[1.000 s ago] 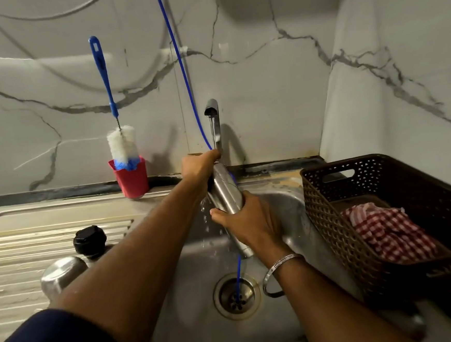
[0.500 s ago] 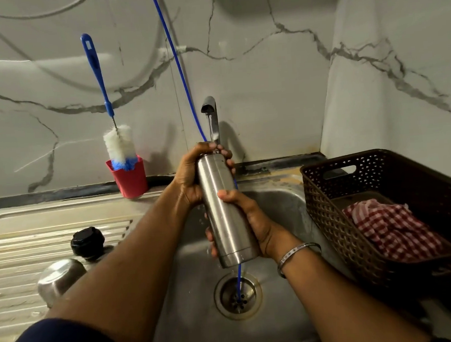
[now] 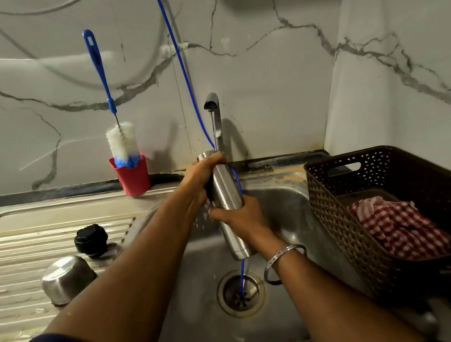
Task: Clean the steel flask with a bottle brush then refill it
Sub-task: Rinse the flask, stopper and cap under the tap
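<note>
Steel flask [image 3: 225,195]: slim cylinder, brushed stainless finish, narrow shouldered neck, flat base. Held over the sink basin [image 3: 290,219], tilted, mouth up near the tap [image 3: 212,104], base down toward the drain [image 3: 240,293]. Thin stream of water falling from the spout toward the mouth; droplets visible beside the body.

Hands: both clamped on the flask, apart along its length. Left hand [image 3: 200,178] wrapped round the neck and shoulder; right hand [image 3: 238,215] wrapped round the middle of the body, steel bangle [image 3: 282,260] at the wrist.

Handling, judged: rigid, dent-resistant, not fragile; smooth and wet, so likely slippery; growing heavier as it fills. Best purchase round the mid-body, with a second hold at the neck to steady the mouth under the stream.

Bottle brush [image 3: 121,141]: long blue plastic handle, twisted wire stem, soft white bristle head with blue tip; standing head-down in a red plastic cup [image 3: 133,178] against the marble-patterned wall.

Black cap [image 3: 91,239]: ribbed, matte plastic, on the ridged steel drainer. Steel cup [image 3: 65,278]: rounded, upturned, just beside it.

Blue cord [image 3: 181,66]: thin, flexible, running down behind the flask into the drain.

Brown basket [image 3: 329,203]: perforated plastic weave, holding a red checked cloth [image 3: 396,227], soft and crumpled.
</note>
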